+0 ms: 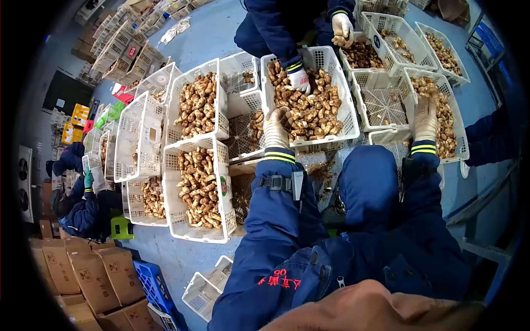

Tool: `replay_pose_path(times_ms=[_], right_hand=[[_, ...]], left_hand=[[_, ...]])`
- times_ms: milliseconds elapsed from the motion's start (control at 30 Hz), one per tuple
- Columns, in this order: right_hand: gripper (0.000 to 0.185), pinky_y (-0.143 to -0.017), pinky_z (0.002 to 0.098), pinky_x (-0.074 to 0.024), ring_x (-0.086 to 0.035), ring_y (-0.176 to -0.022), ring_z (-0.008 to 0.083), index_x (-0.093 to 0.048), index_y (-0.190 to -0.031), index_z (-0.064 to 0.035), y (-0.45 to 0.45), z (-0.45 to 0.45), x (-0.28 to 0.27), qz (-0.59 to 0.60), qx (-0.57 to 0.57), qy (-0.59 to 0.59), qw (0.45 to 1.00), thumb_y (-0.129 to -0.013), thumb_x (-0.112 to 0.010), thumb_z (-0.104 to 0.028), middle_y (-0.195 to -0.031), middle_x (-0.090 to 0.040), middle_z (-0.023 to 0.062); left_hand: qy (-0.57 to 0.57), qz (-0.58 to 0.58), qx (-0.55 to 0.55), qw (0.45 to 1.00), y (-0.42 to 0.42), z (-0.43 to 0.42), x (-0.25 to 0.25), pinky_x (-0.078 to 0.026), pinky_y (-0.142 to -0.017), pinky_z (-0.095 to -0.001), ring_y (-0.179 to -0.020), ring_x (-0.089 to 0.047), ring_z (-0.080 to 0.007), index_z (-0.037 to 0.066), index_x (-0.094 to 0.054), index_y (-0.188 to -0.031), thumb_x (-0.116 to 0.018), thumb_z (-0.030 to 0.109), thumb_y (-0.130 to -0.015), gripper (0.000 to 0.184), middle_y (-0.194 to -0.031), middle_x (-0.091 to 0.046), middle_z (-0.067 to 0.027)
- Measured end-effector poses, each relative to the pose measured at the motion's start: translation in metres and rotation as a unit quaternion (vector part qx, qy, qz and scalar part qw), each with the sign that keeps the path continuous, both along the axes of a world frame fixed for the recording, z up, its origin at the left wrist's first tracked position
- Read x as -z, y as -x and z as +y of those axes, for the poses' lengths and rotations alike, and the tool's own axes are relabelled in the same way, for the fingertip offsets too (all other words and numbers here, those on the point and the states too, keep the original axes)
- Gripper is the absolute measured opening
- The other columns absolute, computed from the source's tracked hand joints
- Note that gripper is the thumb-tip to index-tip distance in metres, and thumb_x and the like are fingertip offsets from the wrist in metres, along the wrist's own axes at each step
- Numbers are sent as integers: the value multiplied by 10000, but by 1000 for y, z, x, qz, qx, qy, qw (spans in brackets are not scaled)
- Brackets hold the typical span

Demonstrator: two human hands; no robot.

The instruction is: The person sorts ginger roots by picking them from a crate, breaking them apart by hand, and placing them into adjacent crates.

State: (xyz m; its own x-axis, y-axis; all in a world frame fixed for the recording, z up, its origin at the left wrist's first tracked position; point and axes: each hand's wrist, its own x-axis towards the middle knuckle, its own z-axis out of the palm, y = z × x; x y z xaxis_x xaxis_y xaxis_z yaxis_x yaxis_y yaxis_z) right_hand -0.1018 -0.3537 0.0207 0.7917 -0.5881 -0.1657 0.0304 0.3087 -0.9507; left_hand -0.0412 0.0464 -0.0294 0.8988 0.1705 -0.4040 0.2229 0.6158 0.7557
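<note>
My left hand, in a soiled white glove, is at the near left corner of a white crate full of brown, knobbly mushroom-like pieces. Its fingertips are dark and blurred, and what they hold, if anything, cannot be made out. Over the left side of another filled crate on the right is my right hand, gloved too, with its fingers extended towards the brown pieces. Between the two filled crates sits a nearly bare crate with a few scraps on its slotted bottom.
A co-worker's gloved hand reaches into the central crate; the other is above the crates behind. Filled crates stand to the left. Cardboard boxes and a blue crate lie lower left. Another person crouches far left.
</note>
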Motion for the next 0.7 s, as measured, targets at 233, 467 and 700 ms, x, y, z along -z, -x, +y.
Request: replay_pose_path(times_ms=[233, 467, 700], right_hand=[[616, -1003, 392, -426, -563, -1145, 288, -485, -1307, 33, -67, 62, 30, 24, -259, 168, 951, -874, -613, -387, -1203, -602, 190], [507, -969, 424, -439, -549, -1145, 358, -509, -1303, -81, -193, 154, 158, 227, -370, 661, 612, -881, -569, -357, -1246, -575, 201], [498, -878, 423, -505, -620, -1048, 320, -512, -1288, -74, -224, 177, 201, 314, -381, 680, 542, -874, -611, -332, -1122, -658, 135]], left_hand=[[22, -16, -35, 999, -5, -4, 3, -561, -649, -321, -753, -639, -201, 57, -523, -1224, -528, 131, -928, 306, -943, -639, -98], [49, -66, -21, 996, 2, 1, -6, -564, -691, -328, -781, -630, -201, 31, -495, -1238, -540, 121, -910, 344, -960, -624, -113], [65, -42, 12, 997, 6, 0, -19, -563, -727, -348, -826, -621, -216, 3, -468, -1265, -514, 125, -947, 345, -1023, -608, -135]])
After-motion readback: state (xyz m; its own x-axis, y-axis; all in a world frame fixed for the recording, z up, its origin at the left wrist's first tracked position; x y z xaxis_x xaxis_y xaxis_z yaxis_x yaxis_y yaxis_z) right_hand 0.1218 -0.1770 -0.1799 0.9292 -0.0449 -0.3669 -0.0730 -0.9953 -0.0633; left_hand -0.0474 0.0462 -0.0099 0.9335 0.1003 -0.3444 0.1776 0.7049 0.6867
